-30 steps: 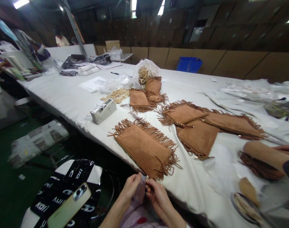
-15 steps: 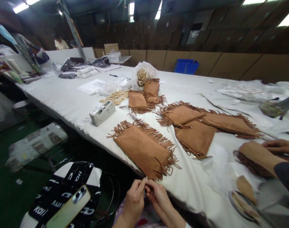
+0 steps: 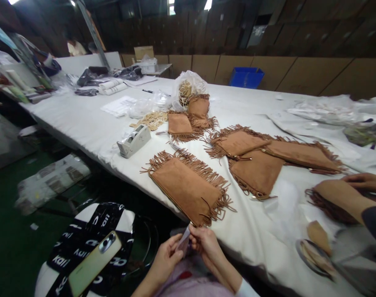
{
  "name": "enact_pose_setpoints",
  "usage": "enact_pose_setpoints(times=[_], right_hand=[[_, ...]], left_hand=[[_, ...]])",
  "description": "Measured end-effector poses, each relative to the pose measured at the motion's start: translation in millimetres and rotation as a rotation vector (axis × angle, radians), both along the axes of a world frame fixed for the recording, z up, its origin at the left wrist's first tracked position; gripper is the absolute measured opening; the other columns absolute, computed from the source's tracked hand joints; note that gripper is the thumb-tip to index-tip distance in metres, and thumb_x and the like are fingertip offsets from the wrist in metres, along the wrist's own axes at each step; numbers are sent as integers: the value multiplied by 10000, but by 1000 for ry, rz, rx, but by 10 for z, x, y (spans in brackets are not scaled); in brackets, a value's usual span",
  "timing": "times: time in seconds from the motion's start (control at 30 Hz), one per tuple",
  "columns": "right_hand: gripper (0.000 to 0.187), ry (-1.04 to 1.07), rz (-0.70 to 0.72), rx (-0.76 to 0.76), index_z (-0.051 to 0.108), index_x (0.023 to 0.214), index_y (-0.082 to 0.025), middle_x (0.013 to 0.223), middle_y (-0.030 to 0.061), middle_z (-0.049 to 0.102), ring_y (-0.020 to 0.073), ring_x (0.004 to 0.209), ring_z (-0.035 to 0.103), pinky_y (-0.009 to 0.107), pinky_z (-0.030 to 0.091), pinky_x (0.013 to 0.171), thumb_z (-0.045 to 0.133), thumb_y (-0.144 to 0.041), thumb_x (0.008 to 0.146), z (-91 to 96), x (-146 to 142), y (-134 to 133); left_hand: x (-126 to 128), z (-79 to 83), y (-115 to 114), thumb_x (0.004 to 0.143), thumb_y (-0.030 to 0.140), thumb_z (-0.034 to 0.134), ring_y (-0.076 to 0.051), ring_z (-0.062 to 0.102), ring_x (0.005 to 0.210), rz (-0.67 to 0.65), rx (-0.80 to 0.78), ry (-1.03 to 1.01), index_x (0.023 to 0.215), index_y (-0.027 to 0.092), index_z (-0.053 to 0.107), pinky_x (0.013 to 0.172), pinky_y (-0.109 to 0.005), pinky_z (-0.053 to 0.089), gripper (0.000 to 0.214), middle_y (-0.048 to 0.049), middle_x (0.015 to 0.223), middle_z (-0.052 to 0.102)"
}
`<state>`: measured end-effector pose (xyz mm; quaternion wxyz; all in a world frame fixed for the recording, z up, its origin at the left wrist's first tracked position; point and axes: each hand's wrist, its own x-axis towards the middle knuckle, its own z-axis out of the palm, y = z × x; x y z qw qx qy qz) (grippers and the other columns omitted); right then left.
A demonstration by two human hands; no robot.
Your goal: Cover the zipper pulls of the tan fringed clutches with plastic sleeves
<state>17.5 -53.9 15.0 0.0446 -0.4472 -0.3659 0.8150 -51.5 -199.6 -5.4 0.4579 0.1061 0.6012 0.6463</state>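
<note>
A brown fringed suede pouch (image 3: 188,185) lies flat near the table's front edge, its zipped side towards me. At its near corner a small metal zipper end shows. My right hand (image 3: 206,245) is closed in a pinch just below that corner, on what looks like the zipper pull, mostly hidden by the fingers. My left hand (image 3: 166,255) pinches a translucent strip (image 3: 184,242), whose upper end reaches the right fingertips. Both hands are just off the table edge, above my lap.
More fringed pouches (image 3: 257,173) lie right of centre. A tape dispenser (image 3: 134,141) stands left, near tan tags (image 3: 152,121) and a plastic bag (image 3: 191,84). At right, a co-worker's hand (image 3: 339,198) rests on a dark fringed piece. A phone (image 3: 95,264) lies on a stool (image 3: 83,235).
My left hand has moved slightly left and down, away from the right fingers, and the translucent strip now shows between the hands. The pouch stays in place; the view has tilted slightly down.
</note>
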Motion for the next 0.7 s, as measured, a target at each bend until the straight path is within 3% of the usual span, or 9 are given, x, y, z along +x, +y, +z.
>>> enact_pose_setpoints(times=[0.07, 0.13, 0.27, 0.37, 0.57, 0.63, 0.7], right_hand=[[402, -48, 1, 59, 553, 474, -136, 399, -37, 493, 41, 352, 360, 181, 261, 360, 810, -436, 550, -38, -5, -7], [406, -73, -4, 113, 537, 454, -144, 377, -42, 468, 41, 345, 331, 190, 213, 360, 795, -439, 562, -56, -5, -15], [434, -55, 21, 157, 514, 419, -164, 337, -43, 427, 60, 328, 342, 212, 190, 370, 759, -480, 586, 13, -23, -17], [478, 2, 53, 159, 484, 392, -178, 332, -24, 446, 74, 327, 371, 224, 208, 375, 723, -529, 611, 125, -43, -29], [388, 65, 112, 172, 548, 454, -165, 383, -21, 501, 71, 358, 390, 205, 248, 392, 679, -467, 659, 149, 113, -77], [357, 75, 224, 232, 582, 492, -161, 402, -22, 519, 84, 373, 431, 199, 278, 404, 627, -438, 713, 107, 241, 54], [354, 8, 225, 434, 589, 499, -165, 412, -23, 523, 96, 392, 454, 204, 302, 421, 579, -408, 756, 132, 472, 303]], left_hand=[[-103, 19, -61, 611, 400, 786, -280, 627, 1037, 96, 2, -155, 1120, 148, 649, 943, -388, 450, 584, -145, 1100, 702], [-179, 91, -5, 662, 487, 732, -257, 637, 998, 153, -43, -172, 1044, 143, 673, 893, -361, 462, 517, -144, 1063, 711], [-132, 217, 338, 676, 618, 675, -158, 607, 616, -14, -62, -59, 807, 107, 678, 559, -247, 418, 528, -78, 689, 689], [-37, 217, 511, 614, 649, 704, -85, 476, 442, -10, -46, -134, 653, 131, 607, 451, -214, 325, 528, -15, 543, 597], [20, 189, 423, 541, 680, 716, -34, 232, 339, -53, -170, -102, 540, 175, 535, 366, -207, 145, 536, 54, 431, 467], [-13, 155, 409, 506, 710, 711, -57, 275, 349, -73, -254, -30, 502, 189, 536, 358, -215, 179, 549, 48, 428, 463], [-50, 131, 424, 478, 694, 740, -106, 390, 402, -47, -341, 76, 521, 206, 577, 370, -226, 277, 516, 36, 442, 478]])
